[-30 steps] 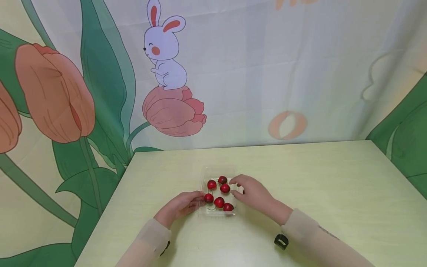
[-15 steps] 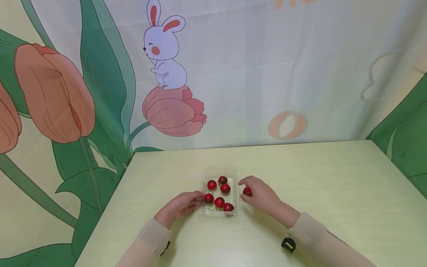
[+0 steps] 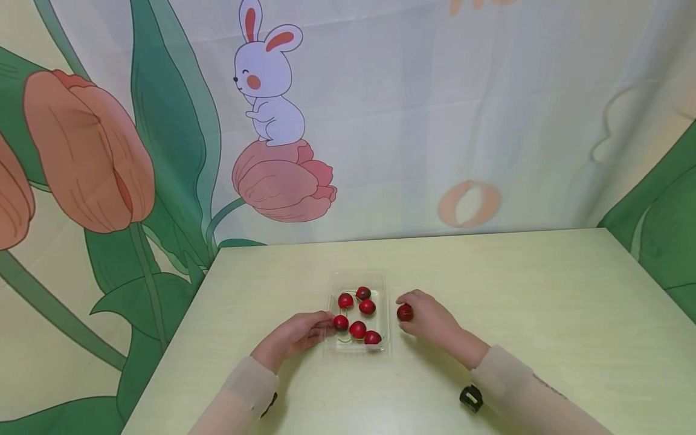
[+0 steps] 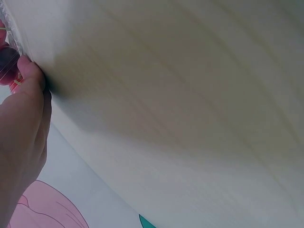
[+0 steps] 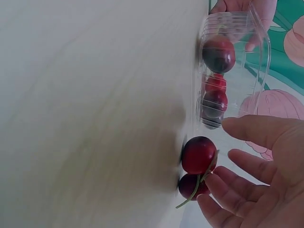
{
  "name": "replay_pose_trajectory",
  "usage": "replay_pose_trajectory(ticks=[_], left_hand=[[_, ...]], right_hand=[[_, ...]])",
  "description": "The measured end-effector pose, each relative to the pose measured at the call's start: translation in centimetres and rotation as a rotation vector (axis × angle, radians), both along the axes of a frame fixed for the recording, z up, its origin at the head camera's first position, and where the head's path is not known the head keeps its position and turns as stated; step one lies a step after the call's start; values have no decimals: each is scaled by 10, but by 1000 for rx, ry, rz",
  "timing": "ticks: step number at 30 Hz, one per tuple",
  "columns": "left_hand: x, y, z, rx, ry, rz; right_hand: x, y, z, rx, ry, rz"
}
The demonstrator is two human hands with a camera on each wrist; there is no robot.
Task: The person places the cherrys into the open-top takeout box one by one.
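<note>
A clear plastic box [image 3: 385,284] holds several dark red cherries [image 3: 357,329], some with thin stems. My left hand [image 3: 302,333] holds the box by its left wall, fingertips right at the rim. My right hand [image 3: 433,320] is beside the box on its right, thumb and fingers parted about a cherry [image 3: 405,312] on the table. In the right wrist view that cherry [image 5: 198,156] has a second cherry [image 5: 192,188] next to it, with a green stem [image 5: 196,189] across them. The fingers there are loosely bent, with one fingertip close to the stem.
A pale wood-grain table [image 3: 522,290] runs back to a hanging cloth [image 3: 391,121] printed with a rabbit and tulips. Black wrist devices, such as the right one [image 3: 471,399], sit below the sleeves.
My right hand has moved right, away from the box's edge, and its fingers are now around the cherry on the table. The left hand and the box have stayed put.
</note>
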State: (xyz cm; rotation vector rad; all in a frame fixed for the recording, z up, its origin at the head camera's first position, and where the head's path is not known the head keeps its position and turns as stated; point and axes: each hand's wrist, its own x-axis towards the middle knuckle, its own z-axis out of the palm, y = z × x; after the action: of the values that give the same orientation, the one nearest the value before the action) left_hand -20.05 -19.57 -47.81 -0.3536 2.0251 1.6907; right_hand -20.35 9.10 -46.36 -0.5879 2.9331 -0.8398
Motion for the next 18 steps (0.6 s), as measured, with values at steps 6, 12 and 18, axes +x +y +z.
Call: replay_pose_trajectory(ticks=[6, 12, 18], left_hand=[[2, -1, 2, 8, 1, -39], [1, -1, 2, -2, -3, -30], [2, 1, 3, 5, 9, -19]], right_hand=[[-3, -1, -1, 15, -35, -17], [-4, -1, -2, 30, -54, -21], [-4, -1, -5, 38, -62, -23]])
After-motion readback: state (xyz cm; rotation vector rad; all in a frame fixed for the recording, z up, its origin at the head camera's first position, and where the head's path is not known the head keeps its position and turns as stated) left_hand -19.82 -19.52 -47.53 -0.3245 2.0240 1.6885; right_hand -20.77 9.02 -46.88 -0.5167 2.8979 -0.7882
